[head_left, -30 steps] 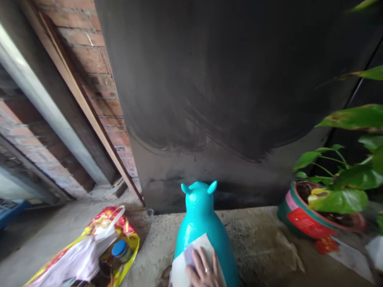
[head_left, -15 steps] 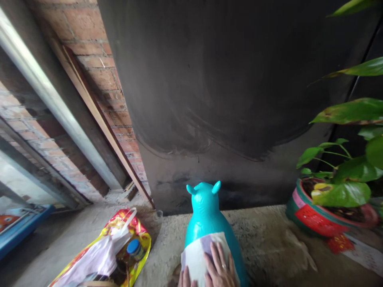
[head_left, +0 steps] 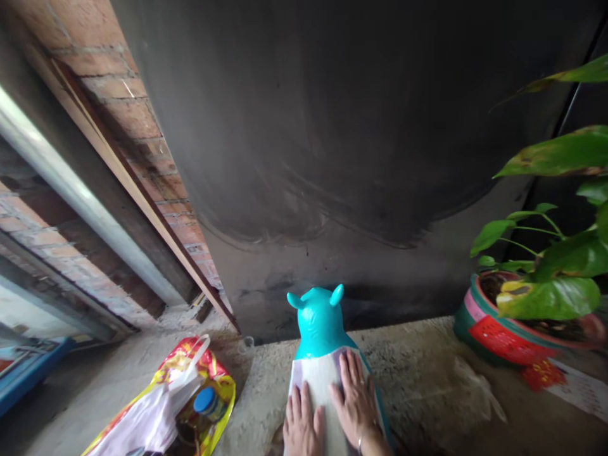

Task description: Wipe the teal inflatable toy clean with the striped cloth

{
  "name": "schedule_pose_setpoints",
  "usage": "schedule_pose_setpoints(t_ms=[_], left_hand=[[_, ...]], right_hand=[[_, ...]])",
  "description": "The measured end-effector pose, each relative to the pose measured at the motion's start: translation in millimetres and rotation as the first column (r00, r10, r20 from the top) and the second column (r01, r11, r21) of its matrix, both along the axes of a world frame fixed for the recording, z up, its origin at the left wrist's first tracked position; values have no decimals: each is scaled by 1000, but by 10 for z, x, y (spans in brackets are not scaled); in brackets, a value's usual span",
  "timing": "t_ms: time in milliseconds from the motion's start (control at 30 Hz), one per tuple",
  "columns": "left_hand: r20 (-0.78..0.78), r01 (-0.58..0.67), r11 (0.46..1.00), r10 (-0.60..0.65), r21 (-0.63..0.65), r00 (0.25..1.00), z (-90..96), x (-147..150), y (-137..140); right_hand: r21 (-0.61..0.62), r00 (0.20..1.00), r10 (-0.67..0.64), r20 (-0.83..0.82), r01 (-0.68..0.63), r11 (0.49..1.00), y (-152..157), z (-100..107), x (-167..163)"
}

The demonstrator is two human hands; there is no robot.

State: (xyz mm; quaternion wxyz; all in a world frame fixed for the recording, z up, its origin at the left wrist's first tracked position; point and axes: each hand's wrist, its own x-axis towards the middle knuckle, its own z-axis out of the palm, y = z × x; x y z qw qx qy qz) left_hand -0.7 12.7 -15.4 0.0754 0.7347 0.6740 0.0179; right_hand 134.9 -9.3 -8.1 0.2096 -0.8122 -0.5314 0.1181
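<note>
A turquoise inflatable animal toy (head_left: 319, 323) with two small ears stands on the concrete floor, facing the dark panel. Over its back lies a white cloth (head_left: 319, 373) with pale purple bands. My left hand (head_left: 303, 418) rests flat on the left side of the cloth, fingers extended. On the right side, my right hand (head_left: 356, 402) presses the cloth with its fingers stretched toward the toy's neck. A ring and a bracelet show on that hand. The lower end of the toy is out of view.
A red and yellow bag (head_left: 180, 364) holding a blue-capped jar (head_left: 208, 403) sits at the left. A potted plant (head_left: 513, 339) stands at the right, beside crumpled plastic (head_left: 479, 386). The dark panel (head_left: 332, 158) rises behind the toy; a blue tray edge (head_left: 35, 373) is far left.
Both hands have moved forward along the toy's back. The cloth now reaches up to the neck, and more of my left hand shows. The view has shifted slightly.
</note>
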Motion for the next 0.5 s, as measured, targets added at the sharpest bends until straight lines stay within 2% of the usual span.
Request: schedule_pose_setpoints(t_ms=[67,133,233,333,500], left_hand=[[-63,-3,1000,1,-26,998,192,188,150],[-99,6,1000,-5,0,995,305,307,231],[-101,22,1000,-21,8,995,341,326,208],[-104,49,999,-47,16,994,318,238,34],[-150,245,959,-224,141,963,290,111,-386]], right_hand=[[-17,998,30,-47,-31,999,257,30,189],[-17,995,50,-80,-52,999,410,62,318],[-7,994,50,-94,-51,999,387,31,347],[14,996,-45,-74,46,999,85,-167,230],[219,973,-229,-28,229,948,-787,-762,-99]])
